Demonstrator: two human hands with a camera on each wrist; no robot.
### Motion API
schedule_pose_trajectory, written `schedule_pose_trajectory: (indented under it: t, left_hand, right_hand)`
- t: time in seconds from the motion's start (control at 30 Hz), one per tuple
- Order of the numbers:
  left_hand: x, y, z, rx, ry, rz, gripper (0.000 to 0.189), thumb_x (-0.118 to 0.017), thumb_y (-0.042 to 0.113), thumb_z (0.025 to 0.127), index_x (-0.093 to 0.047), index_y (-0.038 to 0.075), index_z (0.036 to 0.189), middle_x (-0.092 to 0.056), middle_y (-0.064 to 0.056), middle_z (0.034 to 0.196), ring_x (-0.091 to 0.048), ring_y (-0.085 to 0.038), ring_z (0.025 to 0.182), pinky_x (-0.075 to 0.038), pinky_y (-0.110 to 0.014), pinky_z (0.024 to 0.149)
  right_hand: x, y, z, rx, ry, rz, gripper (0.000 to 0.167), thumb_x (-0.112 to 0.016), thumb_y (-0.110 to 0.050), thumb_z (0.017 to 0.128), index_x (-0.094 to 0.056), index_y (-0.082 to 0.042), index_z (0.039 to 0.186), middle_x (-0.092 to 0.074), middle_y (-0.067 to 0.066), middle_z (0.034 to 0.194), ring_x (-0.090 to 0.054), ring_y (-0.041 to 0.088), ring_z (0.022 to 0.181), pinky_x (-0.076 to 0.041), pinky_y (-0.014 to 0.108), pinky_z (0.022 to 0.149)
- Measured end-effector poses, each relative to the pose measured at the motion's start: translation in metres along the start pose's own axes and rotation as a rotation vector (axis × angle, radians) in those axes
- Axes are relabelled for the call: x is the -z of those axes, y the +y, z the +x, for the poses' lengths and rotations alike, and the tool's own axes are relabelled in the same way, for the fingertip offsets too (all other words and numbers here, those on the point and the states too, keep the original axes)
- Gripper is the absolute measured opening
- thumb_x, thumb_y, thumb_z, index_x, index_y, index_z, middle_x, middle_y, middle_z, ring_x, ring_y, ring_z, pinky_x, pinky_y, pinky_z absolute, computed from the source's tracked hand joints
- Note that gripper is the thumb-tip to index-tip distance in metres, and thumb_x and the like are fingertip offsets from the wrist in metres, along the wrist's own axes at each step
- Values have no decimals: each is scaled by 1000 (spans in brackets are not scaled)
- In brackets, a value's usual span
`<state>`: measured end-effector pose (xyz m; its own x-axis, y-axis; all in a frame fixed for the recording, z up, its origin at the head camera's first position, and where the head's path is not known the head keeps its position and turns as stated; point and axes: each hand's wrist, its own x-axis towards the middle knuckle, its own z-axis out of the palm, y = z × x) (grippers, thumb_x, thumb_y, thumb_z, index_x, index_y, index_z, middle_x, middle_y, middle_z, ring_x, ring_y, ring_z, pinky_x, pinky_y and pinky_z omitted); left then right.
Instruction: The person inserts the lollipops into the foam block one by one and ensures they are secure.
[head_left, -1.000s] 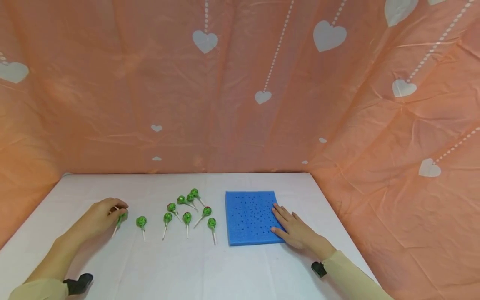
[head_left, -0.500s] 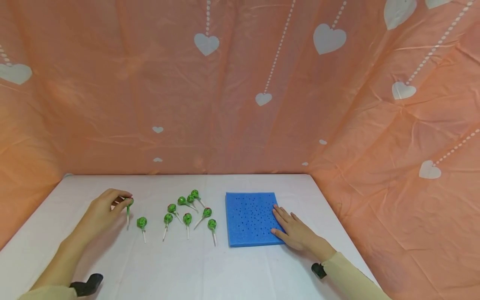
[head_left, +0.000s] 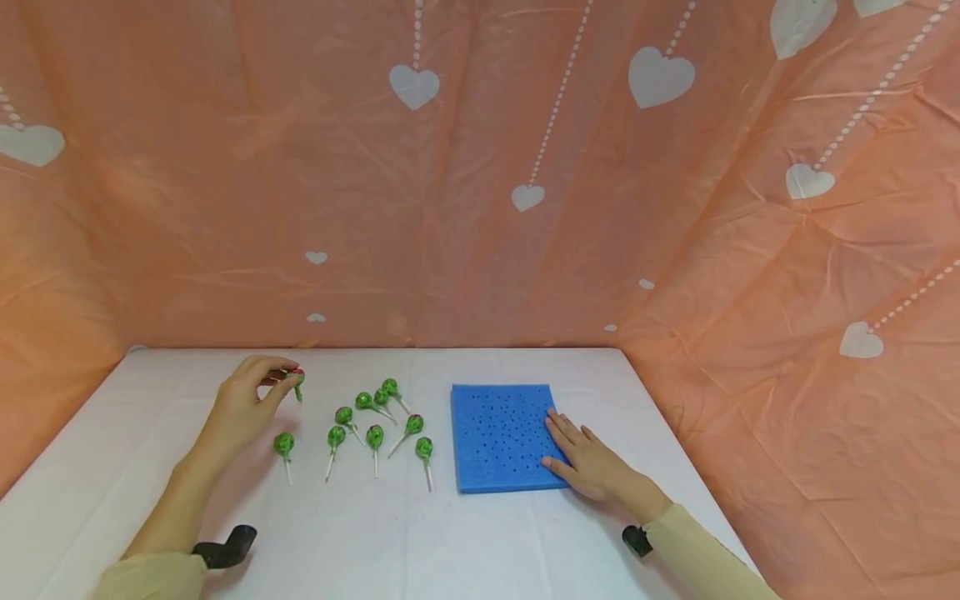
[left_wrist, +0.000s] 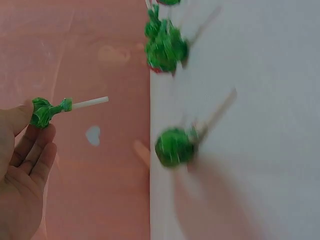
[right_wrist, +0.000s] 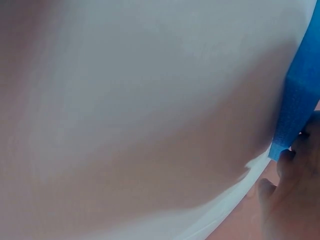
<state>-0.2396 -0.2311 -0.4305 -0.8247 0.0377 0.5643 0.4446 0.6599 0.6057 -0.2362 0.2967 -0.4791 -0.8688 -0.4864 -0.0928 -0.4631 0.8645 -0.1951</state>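
Note:
My left hand (head_left: 246, 404) pinches a green-wrapped lollipop (left_wrist: 46, 112) by its round head, between thumb and fingers. It is raised above the far left part of the table, and its white stick points away from the palm in the left wrist view. My right hand (head_left: 597, 465) rests with straight, spread fingers on the right edge of a blue foam block (head_left: 495, 442) dotted with small dark holes. In the right wrist view only part of that hand and the foam's side (right_wrist: 295, 107) show.
One lollipop (head_left: 283, 444) lies alone near my left forearm. Several more, such as this lollipop (head_left: 374, 437), lie scattered left of the foam on the white-covered table (head_left: 360, 542). An orange curtain (head_left: 465, 250) with pale hearts hangs behind and at the sides.
My left hand has lifted the lollipop off the table's left side and carried it right and toward the back. The right hand and the foam block stay put.

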Motion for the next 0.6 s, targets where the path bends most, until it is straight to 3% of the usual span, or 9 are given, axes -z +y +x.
schedule_pose_trajectory:
  t: [0.17,0.33,0.6]
  left_hand:
    - [-17,11,7,-32,25,-66,21,-71,2,98,-68,0,119,-62,-14,118,-50,11,97,-42,-4,80]
    - [-32,21,15,-49,30,-138,22,-70,0,98,-68,-2,120,-60,-19,131,-55,1,101,-43,-4,90]
    - [-61,34,26,-68,41,-210,20,-70,-3,97,-68,-3,117,-62,-15,118,-61,-25,104,-48,-12,94]
  right_hand:
    - [-1,1,0,0,-3,9,77,-42,-49,110,-20,2,163,-15,18,172,-18,39,157,-18,61,125]
    - [0,0,0,1,-11,14,77,-42,-49,110,-20,2,163,-14,18,172,-17,39,158,-18,61,125]
    - [0,0,0,-5,-15,19,77,-42,-48,111,-19,4,163,-13,19,172,-17,39,157,-18,62,125]
